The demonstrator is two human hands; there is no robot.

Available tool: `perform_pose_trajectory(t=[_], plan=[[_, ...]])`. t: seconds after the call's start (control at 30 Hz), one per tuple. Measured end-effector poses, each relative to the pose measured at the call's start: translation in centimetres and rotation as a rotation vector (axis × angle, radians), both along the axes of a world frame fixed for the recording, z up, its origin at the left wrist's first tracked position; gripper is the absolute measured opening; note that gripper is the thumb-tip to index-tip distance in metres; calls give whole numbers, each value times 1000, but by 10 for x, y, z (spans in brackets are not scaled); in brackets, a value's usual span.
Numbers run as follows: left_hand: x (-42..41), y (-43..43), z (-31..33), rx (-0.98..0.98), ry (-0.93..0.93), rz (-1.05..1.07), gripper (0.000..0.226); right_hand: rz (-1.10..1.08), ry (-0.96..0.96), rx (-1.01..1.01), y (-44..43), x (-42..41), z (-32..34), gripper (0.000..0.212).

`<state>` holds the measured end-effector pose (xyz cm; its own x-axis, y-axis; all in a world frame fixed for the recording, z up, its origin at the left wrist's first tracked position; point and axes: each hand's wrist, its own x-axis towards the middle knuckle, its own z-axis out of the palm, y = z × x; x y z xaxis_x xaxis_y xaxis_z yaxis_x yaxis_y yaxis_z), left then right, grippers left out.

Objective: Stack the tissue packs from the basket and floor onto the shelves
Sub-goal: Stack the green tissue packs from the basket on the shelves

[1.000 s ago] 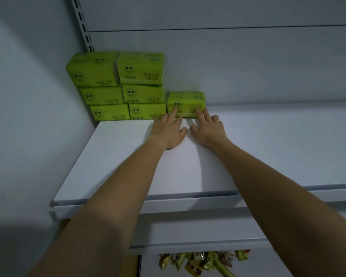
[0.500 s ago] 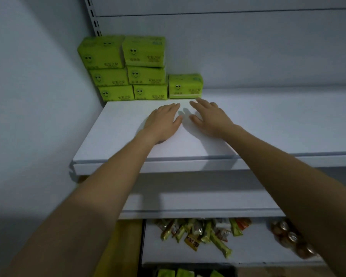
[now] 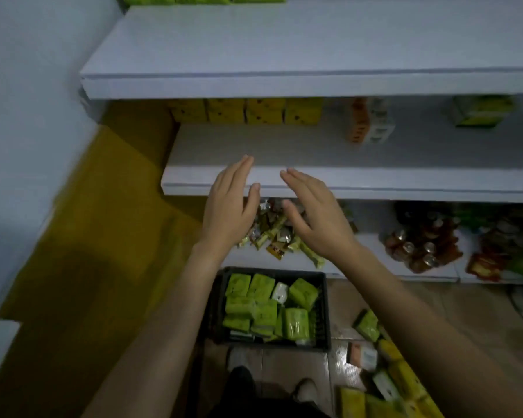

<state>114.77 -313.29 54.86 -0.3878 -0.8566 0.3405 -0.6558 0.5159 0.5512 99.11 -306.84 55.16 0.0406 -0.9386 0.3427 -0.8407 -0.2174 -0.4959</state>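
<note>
White store shelving, and the view drops: left hand (image 3: 230,212) and right hand (image 3: 317,218) have left the top shelf (image 3: 284,40), fingers straight, empty, hovering above the black basket (image 3: 326,312) of green tissue packs (image 3: 263,312).

A pale wall (image 3: 27,110) is running down the left side, and a yellow surface (image 3: 97,236) is spreading below it. The white upper shelf (image 3: 284,40) is shading the middle shelf (image 3: 390,179). Brownish tiled floor (image 3: 429,300) is glinting dimly at lower right.
</note>
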Motion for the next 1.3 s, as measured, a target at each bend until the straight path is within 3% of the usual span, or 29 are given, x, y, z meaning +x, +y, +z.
perform_pose_trajectory(t=[0.13, 0.43, 0.6, 0.77, 0.87, 1.0, 1.13, 1.3], plan=[[-3, 36, -75, 149, 46, 17, 52, -21, -93, 125, 36, 4, -81, 47], [2, 27, -318, 701, -94, 69, 40, -214, -329, 789, 48, 13, -319, 43], [30, 11, -465, 806, -264, 172, 39, -293, -367, 1020, 56, 27, -467, 42], [84, 17, -561, 896, -411, 322, 44, -295, -418, 1146, 49, 66, -568, 45], [103, 24, -597, 1000, -393, 366, 53, -352, -510, 1183, 34, 91, -604, 44], [105, 30, -612, 951, -373, 485, 86, -490, -806, 1144, 16, 119, -621, 50], [103, 25, -621, 939, -385, 499, 60, -577, -1029, 1168, 8, 138, -623, 60], [95, 24, -629, 1152, -159, 645, 67, -652, -1106, 1209, 8, 139, -624, 64]])
